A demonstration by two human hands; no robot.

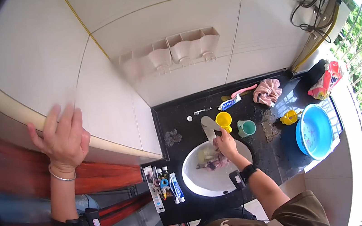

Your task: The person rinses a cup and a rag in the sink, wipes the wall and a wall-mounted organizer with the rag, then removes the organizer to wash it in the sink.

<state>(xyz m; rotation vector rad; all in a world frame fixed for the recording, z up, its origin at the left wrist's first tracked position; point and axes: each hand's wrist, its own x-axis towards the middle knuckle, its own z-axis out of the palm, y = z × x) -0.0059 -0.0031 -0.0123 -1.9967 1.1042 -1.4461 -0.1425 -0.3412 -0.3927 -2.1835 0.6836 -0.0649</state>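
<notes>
My left hand is raised at the rounded edge of the tiled wall, fingers spread and holding nothing; motion blurs its fingertips. My right hand is over the white oval sink, beside the faucet. Its fingers are bent together at the spout's lower end, and what they grip is hidden. Below them, a wet pinkish cloth lies in the basin. A yellow cup and a green cup stand just behind and to the right of this hand.
On the black counter are a toothpaste tube, a pink scrunchie, a small yellow cup, a blue basin and a red-and-white bag. Toiletries, including another tube, lie left of the sink. A holder hangs on the wall.
</notes>
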